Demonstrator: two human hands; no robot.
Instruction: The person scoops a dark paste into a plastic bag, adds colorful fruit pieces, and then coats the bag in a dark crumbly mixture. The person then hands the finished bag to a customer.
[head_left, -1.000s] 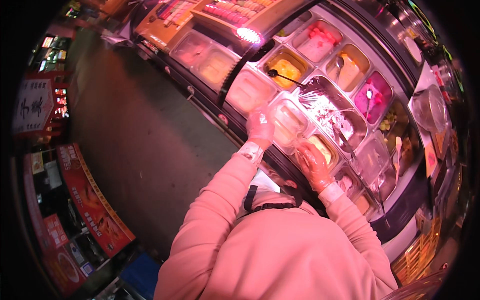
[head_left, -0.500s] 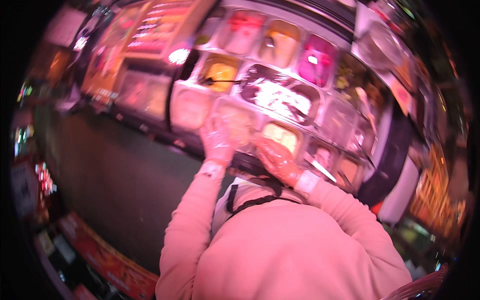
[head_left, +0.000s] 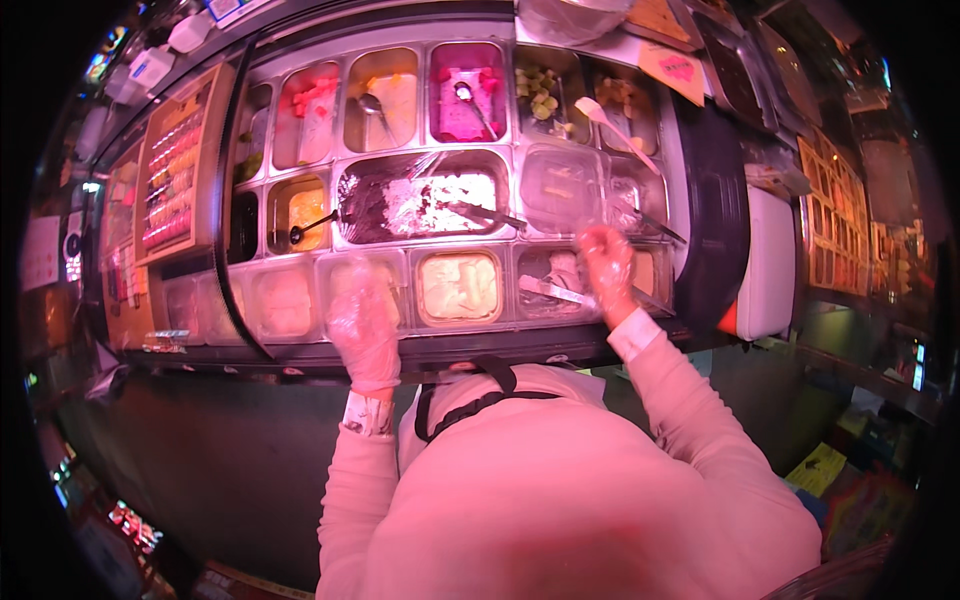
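Note:
My left hand (head_left: 362, 320), in a clear plastic glove, lies over the lidded front container (head_left: 390, 275) with its fingers stretched out and slightly blurred. To its right stands an uncovered square tub (head_left: 458, 287) of pale, creamy filling. My right hand (head_left: 607, 275), also gloved, is raised at the right with its fingers curled together. Just left of its fingertips is a clear plastic lid (head_left: 563, 190) over a middle-row container. Whatever those fingers hold, if anything, I cannot make out. A flat light-coloured spatula (head_left: 555, 291) lies in the front container beside my right wrist.
A large metal tray (head_left: 375, 220) of dark filling occupies the middle row. Behind it, metal pans hold red, yellow and purple (head_left: 468, 95) food, some with spoons. A wooden box (head_left: 185, 165) stands left, a black padded edge (head_left: 712, 200) right.
The view has turned and levelled. My right hand has moved right, away from the creamy tub, and its fingers have curled. My left hand stays over the front containers.

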